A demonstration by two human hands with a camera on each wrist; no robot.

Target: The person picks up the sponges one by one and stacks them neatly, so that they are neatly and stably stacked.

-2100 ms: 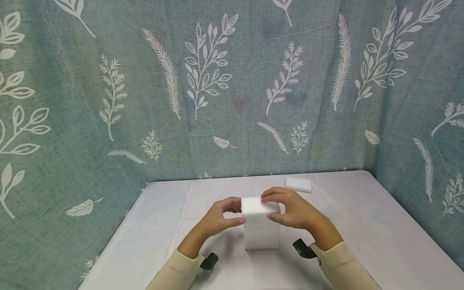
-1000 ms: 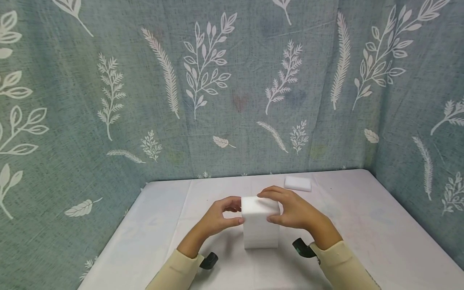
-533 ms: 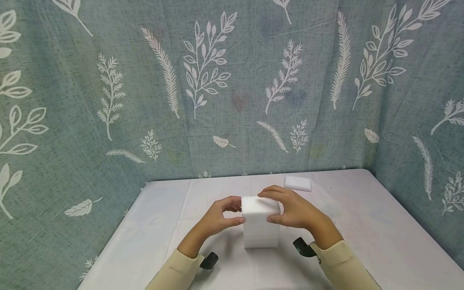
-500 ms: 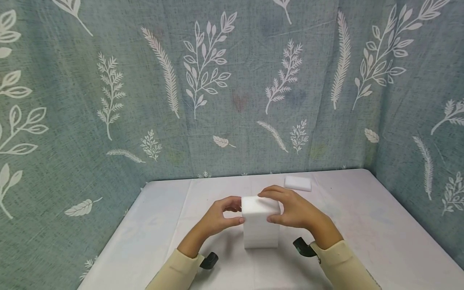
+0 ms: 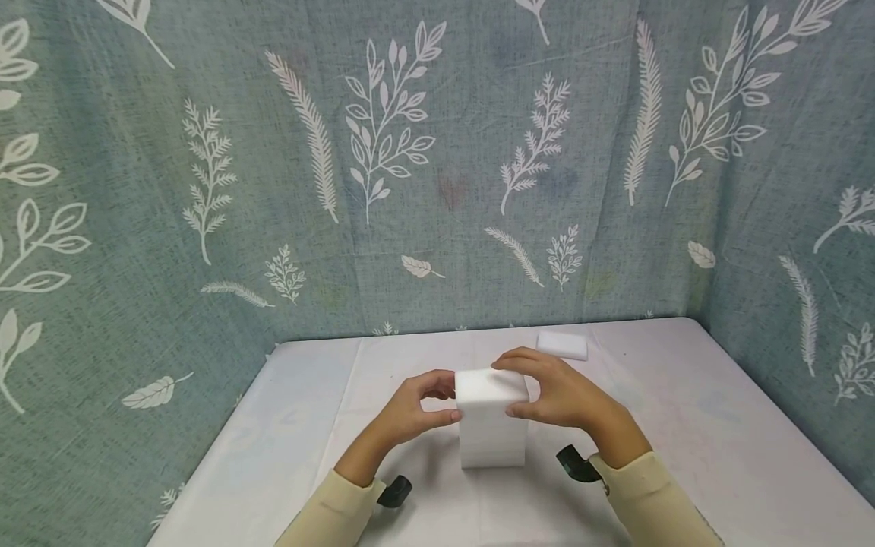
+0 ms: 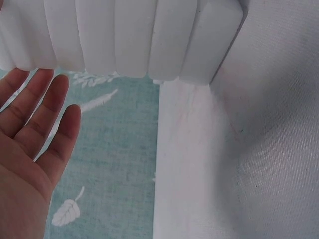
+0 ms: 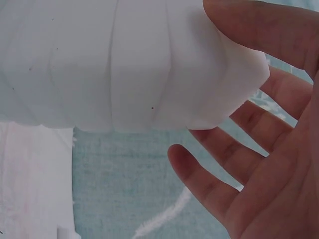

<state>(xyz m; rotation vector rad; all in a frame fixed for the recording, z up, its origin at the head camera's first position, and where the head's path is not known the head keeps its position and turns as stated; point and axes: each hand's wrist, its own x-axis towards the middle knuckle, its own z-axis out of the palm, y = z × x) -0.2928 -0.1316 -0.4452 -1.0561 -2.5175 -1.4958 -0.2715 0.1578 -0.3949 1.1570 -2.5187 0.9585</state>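
A stack of several white sponges [image 5: 492,441] stands upright on the table, and in the left wrist view its layers lie pressed together. My left hand [image 5: 417,410] holds it by the left side near the top, thumb at the front corner and fingers reaching behind. On the opposite side, my right hand [image 5: 557,387] grips the upper part, its thumb on the front face and its index finger at the back top edge. In the right wrist view the other right fingers [image 7: 219,149] spread loosely behind the stack. Part of the left fingers' contact is hidden.
One separate white sponge [image 5: 562,346] lies flat near the table's back edge, behind my right hand. The table [image 5: 301,425] has a white cover. A blue-green curtain [image 5: 437,152] with white leaf prints hangs around its back and sides.
My right hand has shifted slightly to the right, its index fingertip sliding along the top of the stack. The left hand and the stack have stayed in place.
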